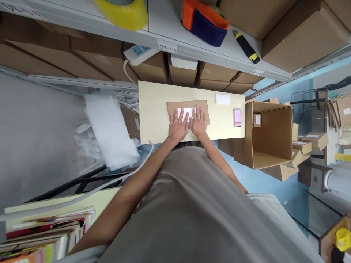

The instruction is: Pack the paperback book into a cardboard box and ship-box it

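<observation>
A flat brown cardboard mailer (172,106) lies on the pale yellow tabletop (153,120) in front of me. On its face is a white label (187,110), partly covered by my fingers. My left hand (177,126) rests flat over the label's left side with its fingers spread. Over the right side lies my right hand (198,122), also flat, its fingers stretched out. The two thumbs nearly meet at the label's lower middle. Neither hand grasps anything.
Right of the mailer are white labels (222,99) and a phone (237,117). A large open carton (271,131) stands off the table's right end. Above, a shelf holds a tape dispenser (205,23), a utility knife (246,47) and yellow tape (126,14). A white cable (109,184) runs at left.
</observation>
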{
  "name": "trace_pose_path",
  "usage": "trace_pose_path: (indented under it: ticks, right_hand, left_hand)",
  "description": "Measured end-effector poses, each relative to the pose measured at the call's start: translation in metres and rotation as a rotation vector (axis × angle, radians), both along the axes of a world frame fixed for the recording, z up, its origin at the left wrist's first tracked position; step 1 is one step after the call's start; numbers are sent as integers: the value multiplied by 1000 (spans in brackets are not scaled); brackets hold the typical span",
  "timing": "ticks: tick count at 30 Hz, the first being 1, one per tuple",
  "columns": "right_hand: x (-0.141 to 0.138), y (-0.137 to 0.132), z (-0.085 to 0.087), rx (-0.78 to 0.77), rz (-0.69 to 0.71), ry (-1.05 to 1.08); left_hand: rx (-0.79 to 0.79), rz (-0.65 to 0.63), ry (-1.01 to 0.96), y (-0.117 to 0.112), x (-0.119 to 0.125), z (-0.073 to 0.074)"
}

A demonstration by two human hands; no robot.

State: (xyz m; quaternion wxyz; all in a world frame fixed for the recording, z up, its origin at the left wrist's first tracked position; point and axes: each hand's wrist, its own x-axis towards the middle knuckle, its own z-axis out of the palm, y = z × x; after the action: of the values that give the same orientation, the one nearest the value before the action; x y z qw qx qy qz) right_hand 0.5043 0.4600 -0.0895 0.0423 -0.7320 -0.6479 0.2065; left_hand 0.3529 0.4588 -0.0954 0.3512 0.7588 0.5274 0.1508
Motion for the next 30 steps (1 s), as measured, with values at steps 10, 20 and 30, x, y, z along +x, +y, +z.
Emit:
trace_pose_path:
  ticks: [10, 20, 30]
  right_hand:
    - [19, -42, 20, -32, 91, -5]
    - [34, -54, 13, 36, -51, -16]
    - [45, -72, 7, 28, -222, 138]
  left_hand:
    - [24, -45, 29, -7, -1, -2]
    - [-2, -74, 196, -39, -23, 12]
    - [-51, 154, 198, -45, -40, -3]
